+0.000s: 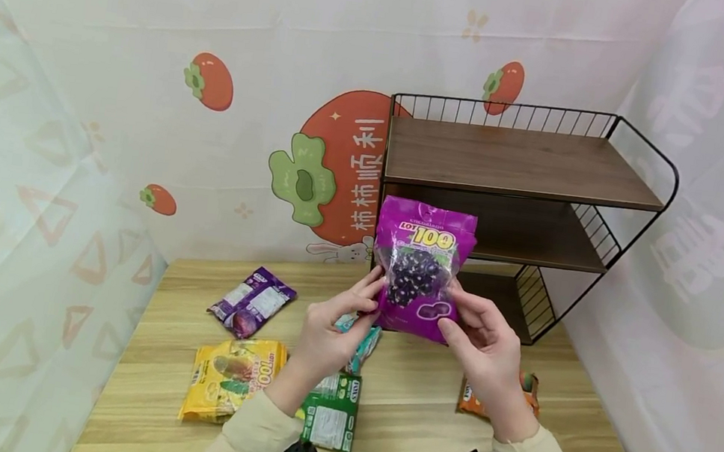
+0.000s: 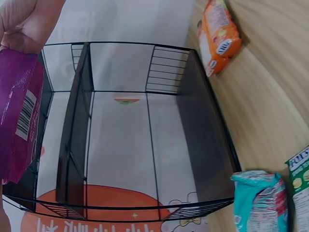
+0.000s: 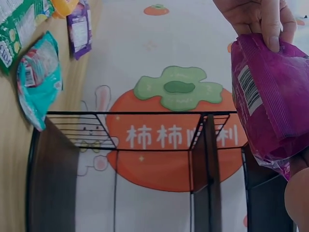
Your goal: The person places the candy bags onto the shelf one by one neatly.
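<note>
A purple candy bag with "LOT 100" and dark berries printed on it is held upright in front of the shelf rack. My left hand grips its left edge, and my right hand pinches the lower right edge between thumb and fingers. In the right wrist view the back of the candy bag shows a barcode and a seam. Behind it stands the three-tier rack with brown boards and a black wire frame.
On the wooden table lie a dark purple bag, yellow bags, a green bag and a teal bag. An orange bag lies partly behind my right wrist in the head view. Printed cloth hangs behind.
</note>
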`<state>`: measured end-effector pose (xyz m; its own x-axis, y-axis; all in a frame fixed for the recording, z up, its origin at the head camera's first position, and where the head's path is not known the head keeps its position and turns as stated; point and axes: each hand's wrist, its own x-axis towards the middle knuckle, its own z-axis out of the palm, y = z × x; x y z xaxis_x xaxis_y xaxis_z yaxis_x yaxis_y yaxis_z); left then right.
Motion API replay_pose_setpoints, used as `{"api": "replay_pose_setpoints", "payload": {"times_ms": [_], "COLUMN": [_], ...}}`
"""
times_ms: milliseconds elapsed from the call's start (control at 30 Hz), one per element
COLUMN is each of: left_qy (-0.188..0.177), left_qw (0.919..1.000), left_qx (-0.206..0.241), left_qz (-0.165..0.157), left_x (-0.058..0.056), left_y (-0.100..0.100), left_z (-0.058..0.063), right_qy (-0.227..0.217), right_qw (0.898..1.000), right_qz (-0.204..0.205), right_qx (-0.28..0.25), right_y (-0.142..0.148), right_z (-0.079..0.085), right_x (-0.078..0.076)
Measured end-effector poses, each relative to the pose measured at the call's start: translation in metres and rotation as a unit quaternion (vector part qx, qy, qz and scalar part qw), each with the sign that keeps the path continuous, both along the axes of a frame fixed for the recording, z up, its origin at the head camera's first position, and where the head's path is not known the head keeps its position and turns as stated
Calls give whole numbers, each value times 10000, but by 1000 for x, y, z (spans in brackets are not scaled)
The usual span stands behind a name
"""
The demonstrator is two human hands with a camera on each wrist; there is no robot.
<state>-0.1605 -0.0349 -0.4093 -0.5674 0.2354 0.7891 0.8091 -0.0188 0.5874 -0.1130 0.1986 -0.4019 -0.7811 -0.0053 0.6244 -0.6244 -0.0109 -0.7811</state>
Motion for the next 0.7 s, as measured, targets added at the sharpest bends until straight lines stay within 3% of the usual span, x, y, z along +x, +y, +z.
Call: {"api": "replay_pose_setpoints", "payload": {"times_ms": [367, 700], "left_qy": [650, 957], "left_qw": [9978, 9951], "left_qx": [115, 110], "left_qz": [15, 204], "left_x": [-7, -19], "left_y": [3, 10], "left_z": [23, 50], "right_qy": [1041, 1380], "right_qw": [9946, 9904], "right_qz": [23, -42], "right_qx": [41, 90], "right_y": [1, 5], "right_z": [19, 44], "right_x": [-9, -22]}}
